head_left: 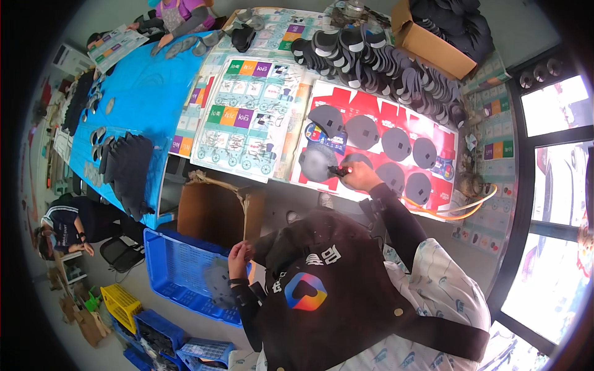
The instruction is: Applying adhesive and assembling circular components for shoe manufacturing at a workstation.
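Right hand (360, 177) clamped on a slim black hand tool (336, 170), nose over the discs!

And here it is, the right hand wrapped firmly round the tool, whose tip sits over a round, flat grey disc (317, 162) with a pale, whitish middle. That disc lies at the near left corner of a glossy red printed sheet (390, 109), spread on the paper-covered bench (297, 139). Seven more grey discs share the sheet, two rows in all, most showing a small dark square patch. A thin orange-yellow hose (461, 214) loops off to the right of that wrist.

Down to the left hand (240, 255): fingers bent close together, low beside a blue plastic crate (159, 272); whether they grip anything, one cannot tell. A blurred, round grey shape (218, 282) shows just beside it, against the crate.

At the far side, curved dark-grey pieces (377, 65) stand in long overlapping rows, near an open brown cardboard box (433, 51) heaped with black pieces!
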The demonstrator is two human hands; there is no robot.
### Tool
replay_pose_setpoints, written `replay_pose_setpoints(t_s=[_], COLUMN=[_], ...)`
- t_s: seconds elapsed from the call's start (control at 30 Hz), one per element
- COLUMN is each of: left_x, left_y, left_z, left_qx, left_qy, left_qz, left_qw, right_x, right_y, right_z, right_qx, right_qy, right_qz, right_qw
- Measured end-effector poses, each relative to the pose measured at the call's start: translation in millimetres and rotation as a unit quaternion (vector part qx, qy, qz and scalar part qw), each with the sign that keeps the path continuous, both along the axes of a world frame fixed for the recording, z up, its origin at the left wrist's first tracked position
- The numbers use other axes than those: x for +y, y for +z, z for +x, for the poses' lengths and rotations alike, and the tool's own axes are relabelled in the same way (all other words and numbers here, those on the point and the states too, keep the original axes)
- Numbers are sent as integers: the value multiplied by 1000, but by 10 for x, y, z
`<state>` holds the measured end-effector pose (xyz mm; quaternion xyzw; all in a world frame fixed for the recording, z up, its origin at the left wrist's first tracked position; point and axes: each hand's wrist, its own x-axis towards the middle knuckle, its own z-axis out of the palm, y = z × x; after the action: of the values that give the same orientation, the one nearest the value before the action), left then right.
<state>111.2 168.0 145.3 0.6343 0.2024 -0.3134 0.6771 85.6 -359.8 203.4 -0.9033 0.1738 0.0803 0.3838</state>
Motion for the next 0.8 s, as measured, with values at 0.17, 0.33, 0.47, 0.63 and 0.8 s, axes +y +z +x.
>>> replay_pose_setpoints(t_s=[0.17,0.33,0.47,0.63,0.8], left_x=[74,19,48,76,32], left_y=[-80,-66,-61,-47,-30], left_z=[-104,-74,-86,-105,-68], left_qx=[15,13,5,17,23], left_qy=[6,-12,-14,-9,-26], left_qz=[1,1,0,-13,-15], left_qw=[1000,1000,1000,1000,999], right_x=[92,58,-151,-142,39], right_y=[66,17,-87,69,61], right_z=[87,25,-12,-78,-326], right_qx=[-45,15,-36,-71,-21], right_qy=[-66,16,-58,-84,-92], right_qz=[51,34,-78,-107,-55], right_qw=[996,999,995,988,994])
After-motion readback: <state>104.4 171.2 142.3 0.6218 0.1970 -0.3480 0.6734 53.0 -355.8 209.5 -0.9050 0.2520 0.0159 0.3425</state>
